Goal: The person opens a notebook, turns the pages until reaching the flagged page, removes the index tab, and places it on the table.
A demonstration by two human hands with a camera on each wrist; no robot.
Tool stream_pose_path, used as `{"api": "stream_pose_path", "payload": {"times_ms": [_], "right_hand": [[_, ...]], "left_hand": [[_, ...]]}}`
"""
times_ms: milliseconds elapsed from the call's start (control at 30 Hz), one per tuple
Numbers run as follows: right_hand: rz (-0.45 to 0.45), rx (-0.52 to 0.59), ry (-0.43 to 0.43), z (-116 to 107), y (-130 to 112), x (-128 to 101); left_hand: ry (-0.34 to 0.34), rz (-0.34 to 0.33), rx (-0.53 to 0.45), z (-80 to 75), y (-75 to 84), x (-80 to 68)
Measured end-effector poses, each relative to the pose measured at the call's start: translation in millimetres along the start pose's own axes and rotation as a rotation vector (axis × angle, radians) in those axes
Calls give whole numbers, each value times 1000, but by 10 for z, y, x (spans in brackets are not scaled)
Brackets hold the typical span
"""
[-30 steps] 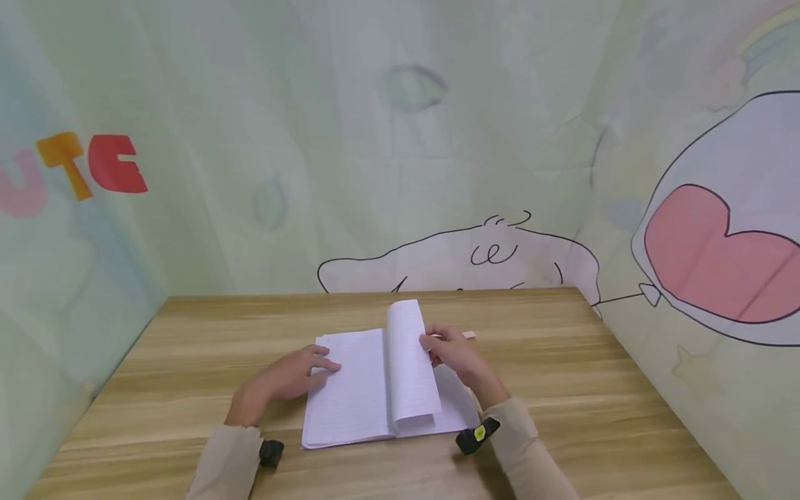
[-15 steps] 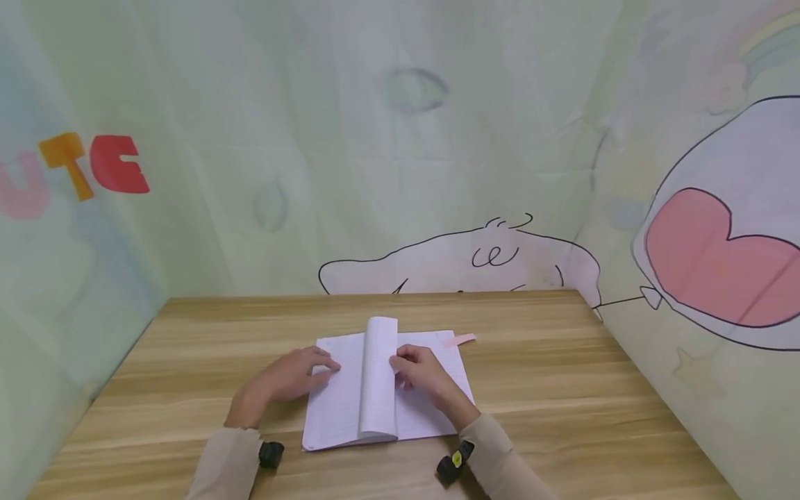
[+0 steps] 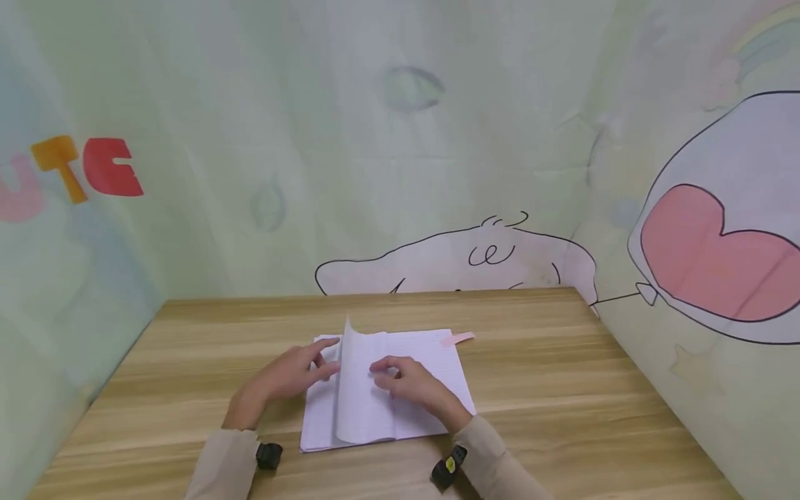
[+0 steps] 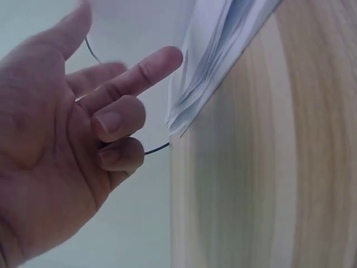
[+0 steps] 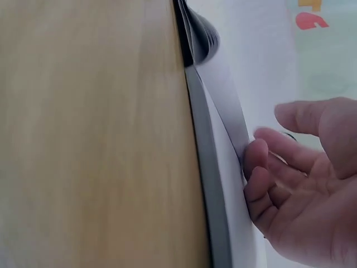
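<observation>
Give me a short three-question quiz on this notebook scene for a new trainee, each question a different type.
1. True or false: the notebook lies open on the wooden table.
2. Multiple choice: where is the small pink tab? A) near the notebook's far right corner B) under the left hand C) on the wall
3. Fill in: the right hand has its fingers on a ____ that stands partly raised over the notebook's left half.

Key:
1. True
2. A
3. page
</observation>
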State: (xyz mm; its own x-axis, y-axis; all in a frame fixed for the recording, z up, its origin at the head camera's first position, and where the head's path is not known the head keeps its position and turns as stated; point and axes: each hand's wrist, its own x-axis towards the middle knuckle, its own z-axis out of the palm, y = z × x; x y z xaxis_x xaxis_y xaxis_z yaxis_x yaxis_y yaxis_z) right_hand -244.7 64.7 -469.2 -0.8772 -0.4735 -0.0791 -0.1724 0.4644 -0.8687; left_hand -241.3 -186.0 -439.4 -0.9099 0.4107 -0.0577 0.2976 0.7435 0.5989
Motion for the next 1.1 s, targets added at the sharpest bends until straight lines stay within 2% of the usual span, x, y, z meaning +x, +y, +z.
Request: {"api": "stream_pose_path", "payload": {"times_ms": [167,333,400,500,633,833,1100], "right_hand": [[-14,-80,-59,-33,-23,-26],[-80,-73,-129,-82,-12,-26],[-112,-46,-155,-102,-11,-28],[-149,-21,-188,-127,-17,-37],[-170,-76,-197,-159,-34,-46],[-192,-195,-151,-232,-21,-47],[-176,-358,20,-324,142,12]], "left_hand": [[70,-32,-6,-14,-14,-3],[68,-11,32,-32,-16,0],[57,25,55,-33,-13,-1],[4,80,70,-29,-10,-13],[-76,102,56,-24,-13,-41],[-111,111,59,-10,-51,-52],[-139,85,55,21,-65,-30]]}}
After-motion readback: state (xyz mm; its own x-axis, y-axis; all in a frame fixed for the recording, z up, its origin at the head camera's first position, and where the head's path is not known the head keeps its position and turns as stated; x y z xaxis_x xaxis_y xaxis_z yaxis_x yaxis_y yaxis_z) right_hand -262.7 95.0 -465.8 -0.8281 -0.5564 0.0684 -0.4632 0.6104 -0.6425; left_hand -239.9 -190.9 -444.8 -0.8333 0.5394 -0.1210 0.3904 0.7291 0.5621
